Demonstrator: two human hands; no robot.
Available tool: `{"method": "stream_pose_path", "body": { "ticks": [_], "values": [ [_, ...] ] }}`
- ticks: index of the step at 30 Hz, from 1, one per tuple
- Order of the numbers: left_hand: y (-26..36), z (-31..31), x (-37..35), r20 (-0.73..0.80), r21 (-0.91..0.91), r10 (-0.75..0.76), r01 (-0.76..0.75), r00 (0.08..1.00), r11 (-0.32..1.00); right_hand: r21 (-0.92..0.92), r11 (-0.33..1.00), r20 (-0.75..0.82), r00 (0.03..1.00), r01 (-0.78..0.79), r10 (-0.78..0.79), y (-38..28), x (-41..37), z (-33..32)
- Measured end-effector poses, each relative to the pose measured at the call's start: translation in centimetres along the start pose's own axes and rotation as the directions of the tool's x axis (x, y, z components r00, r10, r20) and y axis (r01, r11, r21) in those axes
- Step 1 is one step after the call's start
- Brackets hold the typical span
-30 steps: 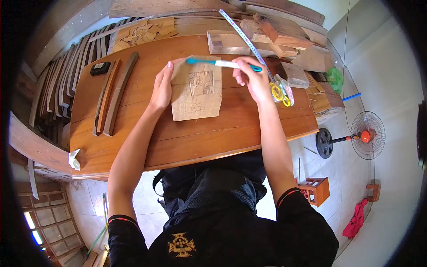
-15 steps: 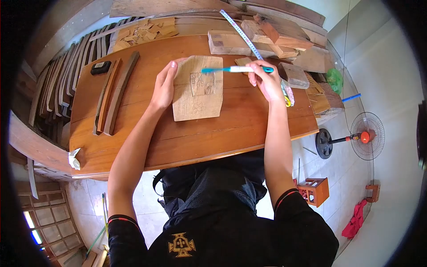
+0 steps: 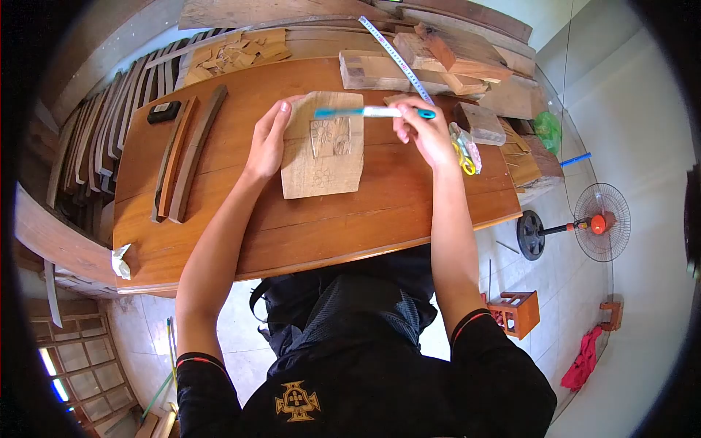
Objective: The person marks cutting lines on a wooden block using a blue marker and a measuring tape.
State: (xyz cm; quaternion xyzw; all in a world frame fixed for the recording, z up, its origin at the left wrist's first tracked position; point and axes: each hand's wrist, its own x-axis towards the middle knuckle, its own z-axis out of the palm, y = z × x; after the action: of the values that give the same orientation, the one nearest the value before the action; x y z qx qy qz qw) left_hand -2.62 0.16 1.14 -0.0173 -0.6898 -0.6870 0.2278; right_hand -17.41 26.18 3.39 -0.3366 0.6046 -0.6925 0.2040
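Left hand [image 3: 269, 142]: grip closed around left edge of carved wooden board [image 3: 321, 171], thumb at the edge, fingers mostly hidden behind. Right hand [image 3: 423, 135]: grip pinching handle of teal-and-white brush [image 3: 381, 112]. Brush head lies over upper part of board, just beyond the carved flower panel; can't tell if bristles touch. Board is above middle of worktop [image 3: 328, 237]. Yellow-handled scissors [image 3: 467, 165] beside right wrist; three wood strips [image 3: 196, 153] left of left hand.

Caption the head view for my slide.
Left hand holds carved board; right hand holds teal-and-white brush over it.
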Motion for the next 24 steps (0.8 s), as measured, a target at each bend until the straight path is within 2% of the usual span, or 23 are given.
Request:
{"method": "stream_pose_path", "body": {
  "ticks": [2,5,6,9,10,13,17,18,21,24],
  "values": [
    [-0.1,-0.1,0.0,-0.003,0.018,0.016,-0.016,1.000,1.000,0.014,0.999,-0.114,0.993,0.046,-0.044,0.2,0.3,0.0],
    [-0.3,-0.1,0.1,0.006,0.024,0.040,-0.040,0.999,0.999,-0.151,0.986,0.168,0.982,-0.066,0.091,-0.1,-0.2,-0.3],
    [-0.3,-0.2,0.1,0.010,0.023,0.046,-0.046,0.999,0.999,-0.105,0.993,0.125,0.990,-0.058,0.071,0.0,-0.2,0.0],
    [0.1,-0.1,0.0,0.005,0.003,0.006,-0.006,1.000,1.000,0.030,0.998,-0.148,0.988,0.048,-0.043,-0.2,0.2,0.4],
    [0.0,-0.1,-0.1,0.005,0.006,0.015,-0.015,1.000,1.000,0.007,0.998,-0.074,0.995,0.068,-0.067,0.0,0.2,-0.1],
    [-0.2,-0.2,0.1,0.008,0.011,0.037,-0.037,0.999,0.999,-0.157,0.983,0.182,0.976,-0.093,0.121,-0.4,-0.3,-0.5],
    [-0.2,-0.2,0.1,0.007,0.016,0.026,-0.026,1.000,1.000,-0.024,0.998,-0.123,0.991,0.050,-0.053,-0.1,0.1,-0.1],
    [-0.1,-0.2,0.1,0.008,0.022,0.022,-0.022,1.000,1.000,-0.036,0.998,-0.012,0.999,0.050,-0.051,-0.3,0.0,-0.5],
    [-0.3,-0.2,0.2,0.009,0.023,0.038,-0.038,0.999,0.999,-0.074,0.997,0.064,0.997,-0.036,0.041,-0.2,-0.4,-0.7],
    [-0.1,-0.1,0.1,0.002,0.029,0.034,-0.034,0.999,0.999,0.007,0.999,-0.099,0.994,0.037,-0.036,-0.2,0.0,-0.8]
  ]
}}
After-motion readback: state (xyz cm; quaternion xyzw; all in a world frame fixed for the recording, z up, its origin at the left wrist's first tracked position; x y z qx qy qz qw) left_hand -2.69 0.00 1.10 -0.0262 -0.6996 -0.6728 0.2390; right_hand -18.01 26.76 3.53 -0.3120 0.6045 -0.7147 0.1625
